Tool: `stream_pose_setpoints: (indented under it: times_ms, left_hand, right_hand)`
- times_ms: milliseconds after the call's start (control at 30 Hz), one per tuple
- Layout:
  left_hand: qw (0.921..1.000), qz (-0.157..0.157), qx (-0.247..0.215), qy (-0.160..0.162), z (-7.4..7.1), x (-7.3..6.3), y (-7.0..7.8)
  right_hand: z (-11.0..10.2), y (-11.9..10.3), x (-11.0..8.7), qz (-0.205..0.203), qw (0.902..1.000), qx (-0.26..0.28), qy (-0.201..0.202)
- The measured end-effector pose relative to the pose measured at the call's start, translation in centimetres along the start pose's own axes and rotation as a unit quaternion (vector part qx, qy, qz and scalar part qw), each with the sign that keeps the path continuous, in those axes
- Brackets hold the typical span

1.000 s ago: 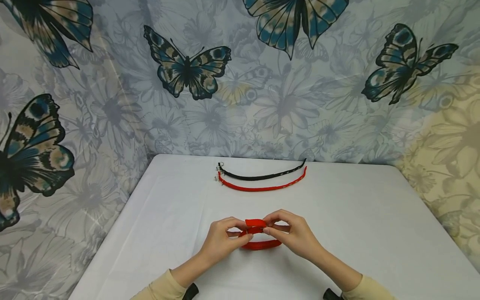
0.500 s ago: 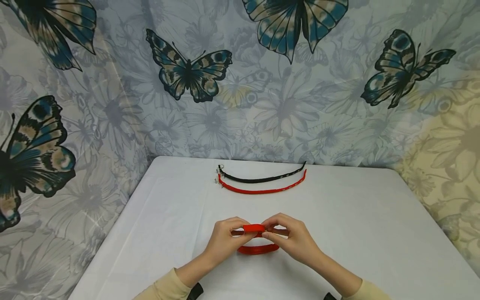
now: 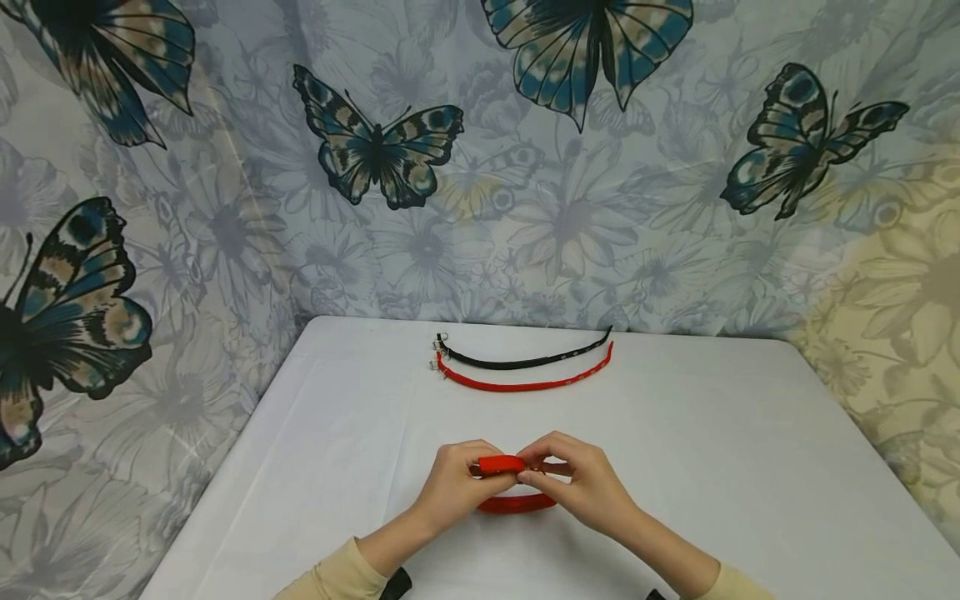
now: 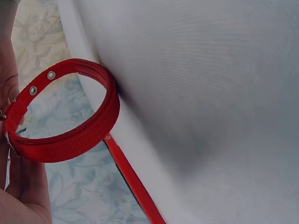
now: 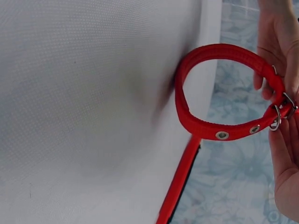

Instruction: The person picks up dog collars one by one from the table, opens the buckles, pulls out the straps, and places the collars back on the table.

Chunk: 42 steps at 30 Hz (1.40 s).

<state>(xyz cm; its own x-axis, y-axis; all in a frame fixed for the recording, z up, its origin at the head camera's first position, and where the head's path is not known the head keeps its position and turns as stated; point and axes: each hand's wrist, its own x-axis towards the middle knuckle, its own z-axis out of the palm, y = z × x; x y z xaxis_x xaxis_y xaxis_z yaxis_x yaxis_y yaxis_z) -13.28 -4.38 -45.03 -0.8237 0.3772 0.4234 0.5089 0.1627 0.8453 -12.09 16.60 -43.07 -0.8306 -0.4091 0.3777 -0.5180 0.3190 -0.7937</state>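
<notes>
A red collar (image 3: 517, 505) is bent into a closed loop between both hands, its lower curve at or just above the white table. My left hand (image 3: 459, 486) pinches the strap by its free end (image 3: 501, 464), which sticks up over the fingers. At the buckle side, my right hand (image 3: 587, 482) pinches the same collar with thumb and fingertips. Silver eyelets (image 4: 33, 90) line part of the band in the left wrist view. The right wrist view shows a metal ring (image 5: 275, 117) beside the buckle (image 5: 289, 100); fingers partly hide the buckle.
Farther back on the white table (image 3: 675, 417), a black collar (image 3: 517, 364) and a second red collar (image 3: 517, 387) lie stretched out in parallel curves, metal fittings at their left ends. Behind the table hangs a butterfly-patterned cloth (image 3: 562, 217).
The collar's free end has shifted left and down, now lying lower over the left fingers. Both hands have come closer together, the right one moving slightly left.
</notes>
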Motion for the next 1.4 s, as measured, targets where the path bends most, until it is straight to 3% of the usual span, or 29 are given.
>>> stream_pose_setpoints:
  times_ms: [167,800,1067,1400]
  left_hand:
    - [0.9999,-0.001,0.005,-0.011,0.1,0.1,-0.2]
    - [0.9995,0.004,0.03,0.012,0.2,-0.1,-0.2]
    - [0.999,-0.019,0.034,0.023,0.2,-0.4,0.1]
    - [0.9984,-0.039,0.022,0.035,-0.9,-0.6,3.2]
  right_hand:
    - [0.1,0.0,0.0,-0.002,1.0,-0.004,-0.004]
    - [0.3,0.3,0.1,-0.019,0.9998,-0.01,0.0]
    - [0.3,0.3,0.0,-0.005,0.9999,-0.008,-0.007]
    - [-0.1,1.6,-0.8,0.018,0.9994,-0.021,-0.02]
